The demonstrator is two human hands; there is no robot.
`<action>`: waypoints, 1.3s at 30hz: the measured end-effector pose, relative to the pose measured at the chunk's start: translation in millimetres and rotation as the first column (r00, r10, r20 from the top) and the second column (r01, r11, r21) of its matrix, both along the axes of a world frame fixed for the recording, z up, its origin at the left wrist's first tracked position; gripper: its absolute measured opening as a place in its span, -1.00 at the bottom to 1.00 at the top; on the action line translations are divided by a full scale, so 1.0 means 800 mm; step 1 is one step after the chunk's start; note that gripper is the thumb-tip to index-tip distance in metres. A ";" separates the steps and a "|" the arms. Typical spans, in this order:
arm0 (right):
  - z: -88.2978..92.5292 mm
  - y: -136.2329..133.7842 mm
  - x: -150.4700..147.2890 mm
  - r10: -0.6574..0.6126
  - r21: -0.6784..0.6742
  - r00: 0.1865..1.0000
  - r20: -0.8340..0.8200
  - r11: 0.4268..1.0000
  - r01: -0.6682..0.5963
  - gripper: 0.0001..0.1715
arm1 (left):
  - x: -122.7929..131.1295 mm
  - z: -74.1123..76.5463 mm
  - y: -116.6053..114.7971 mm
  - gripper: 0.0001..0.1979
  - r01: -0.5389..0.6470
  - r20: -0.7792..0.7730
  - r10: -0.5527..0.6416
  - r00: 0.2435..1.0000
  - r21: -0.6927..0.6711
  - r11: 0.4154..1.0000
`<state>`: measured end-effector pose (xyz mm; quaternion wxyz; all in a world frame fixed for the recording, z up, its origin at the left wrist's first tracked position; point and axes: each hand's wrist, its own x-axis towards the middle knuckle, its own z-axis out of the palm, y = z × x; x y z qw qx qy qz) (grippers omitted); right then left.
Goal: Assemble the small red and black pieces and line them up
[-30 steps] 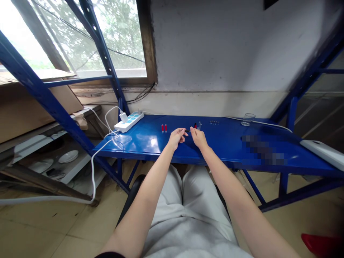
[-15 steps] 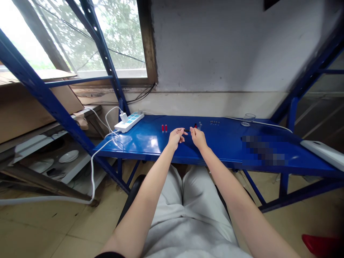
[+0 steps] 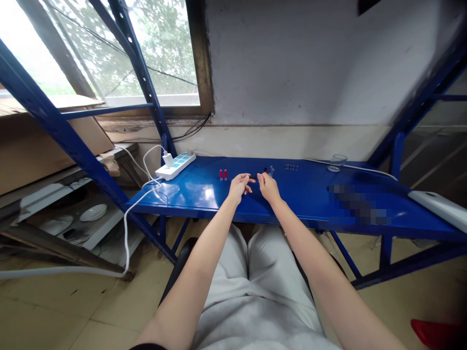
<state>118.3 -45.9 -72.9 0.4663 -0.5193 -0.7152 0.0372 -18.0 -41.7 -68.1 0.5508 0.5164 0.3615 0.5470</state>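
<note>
Above the middle of the blue table, a small dark stick-like piece spans the gap between my hands. My left hand pinches one end of it, the lower fingers loosely curled. At the other end, the thumb and fingers of my right hand are closed on it. Its exact kind is too small to tell. Two red tubes with silvery ends stand to the left of my left hand. Just behind my right hand are a small black-and-red item and a clear bluish piece, both partly hidden.
Several tiny metallic pieces sit in a row at the back. A clear glass stands farther right, before a blurred dark patch. A white power strip with cables lies at the left end. Blue posts frame the table.
Almost nothing differs. My right hand has shifted very slightly to the left, and both hands keep hold of the dark piece.
</note>
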 end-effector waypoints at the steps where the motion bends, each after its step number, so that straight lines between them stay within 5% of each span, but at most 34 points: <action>1: -0.001 0.001 0.001 0.008 -0.002 1.000 -0.007 1.000 -0.008 -0.58 | 0.000 0.000 0.000 -0.75 0.007 -0.002 -0.007 1.000 0.005 1.000; 25: -0.005 0.006 -0.002 0.011 0.002 1.000 0.003 1.000 -0.011 -0.57 | 0.002 -0.001 0.004 -0.78 -0.084 -0.037 0.083 0.996 -0.014 0.996; 39: -0.002 0.003 -0.002 0.031 -0.010 0.999 -0.029 0.999 -0.031 -0.56 | 0.005 -0.011 0.001 -0.71 -0.170 -0.237 0.241 0.941 0.283 0.944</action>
